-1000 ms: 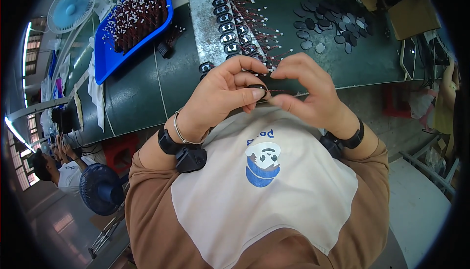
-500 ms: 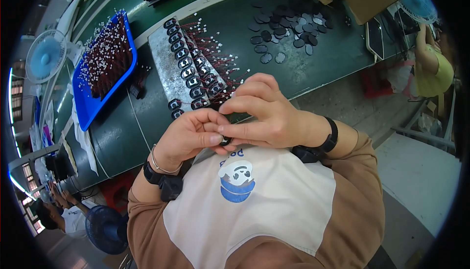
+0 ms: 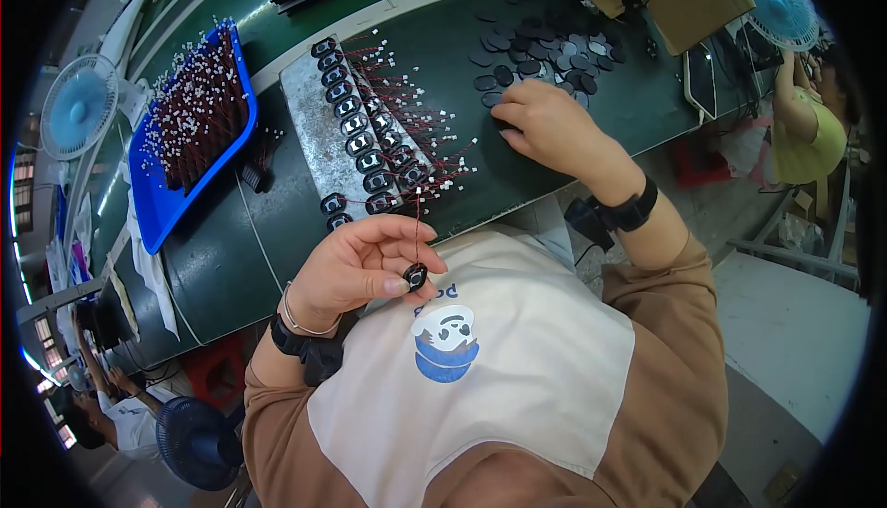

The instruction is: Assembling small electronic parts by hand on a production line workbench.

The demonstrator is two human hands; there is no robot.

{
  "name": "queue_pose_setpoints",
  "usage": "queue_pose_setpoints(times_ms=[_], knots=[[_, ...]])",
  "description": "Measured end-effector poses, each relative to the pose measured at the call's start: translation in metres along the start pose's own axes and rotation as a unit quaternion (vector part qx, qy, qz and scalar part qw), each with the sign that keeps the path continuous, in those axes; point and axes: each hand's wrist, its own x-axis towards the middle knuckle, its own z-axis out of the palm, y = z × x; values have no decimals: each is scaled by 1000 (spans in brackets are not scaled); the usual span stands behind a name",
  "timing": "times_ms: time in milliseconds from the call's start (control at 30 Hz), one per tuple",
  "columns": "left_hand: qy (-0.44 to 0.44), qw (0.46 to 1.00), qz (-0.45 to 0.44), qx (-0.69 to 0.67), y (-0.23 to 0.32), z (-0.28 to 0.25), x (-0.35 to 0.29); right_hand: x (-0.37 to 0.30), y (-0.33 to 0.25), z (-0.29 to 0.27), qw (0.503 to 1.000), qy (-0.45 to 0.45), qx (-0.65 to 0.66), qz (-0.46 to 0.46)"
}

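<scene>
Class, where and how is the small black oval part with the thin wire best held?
Likely best by the rim of the black oval part, pinched from the left, as the left hand holds it: its body is compact, while the thin wire extends upward in the picture and should stay free.
</scene>
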Motion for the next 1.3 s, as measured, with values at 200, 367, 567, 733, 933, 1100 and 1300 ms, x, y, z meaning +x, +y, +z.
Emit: queue_pose_setpoints(times_ms=[200, 367, 567, 733, 933, 1100, 1300], knots=[[-1, 1000, -8, 1, 1, -5, -5, 15, 5, -1, 991, -70, -91, -65], [-9, 1000, -1, 4, 1, -10, -9, 9, 9, 4, 987, -45, -115, -99], [-9, 1000, 3, 15, 2, -12, -7, -5, 9, 3, 989, 0, -104, -108], [1, 1000, 4, 26, 3, -11, -8, -19, 22, -12, 998, 43, 53, -18], [8, 999, 4, 30, 4, -9, -8, -28, 26, -10, 968, 52, 91, 227], [13, 999, 2, 33, 2, -10, -8, -22, 10, 6, 969, 50, 7, 243], [15, 999, 16, 26, 1, -11, -9, -21, 9, 7, 965, 53, 27, 256]])
